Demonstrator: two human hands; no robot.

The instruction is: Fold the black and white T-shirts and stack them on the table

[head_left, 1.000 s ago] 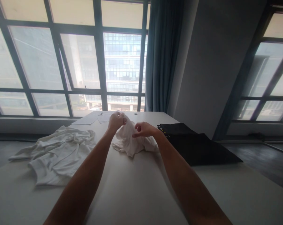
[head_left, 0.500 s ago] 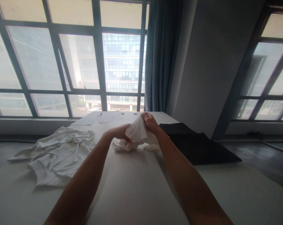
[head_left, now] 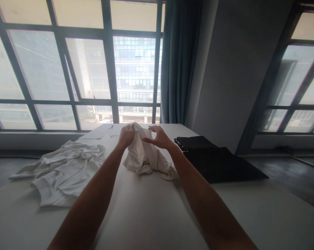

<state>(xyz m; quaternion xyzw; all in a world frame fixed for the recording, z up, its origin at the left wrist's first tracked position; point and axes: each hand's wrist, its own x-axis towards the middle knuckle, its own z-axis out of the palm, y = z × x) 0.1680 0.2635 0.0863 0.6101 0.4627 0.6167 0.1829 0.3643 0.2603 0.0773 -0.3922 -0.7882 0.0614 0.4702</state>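
A crumpled white cloth garment [head_left: 146, 156] hangs and rests on the white table [head_left: 149, 208] between my arms; its exact kind cannot be made out. My left hand [head_left: 127, 135] is closed around its raised upper end. To the right of that bunch, my right hand [head_left: 159, 137] is open, thumb and fingers apart, close to the cloth's side. Whether the right thumb touches the cloth is hard to tell. The lower folds lie on the tabletop, one end reaching toward my right forearm.
Another rumpled white garment [head_left: 68, 170] lies on the left of the table. Folded black fabric [head_left: 219, 161] is on the right. Sheets of paper [head_left: 96, 133] lie at the far end, before the windows and a blue curtain [head_left: 175, 69].
My right hand has let go of the cloth and opened. My left hand has risen slightly and closed on the cloth's top, which has shifted left; more of the cloth hangs in view.
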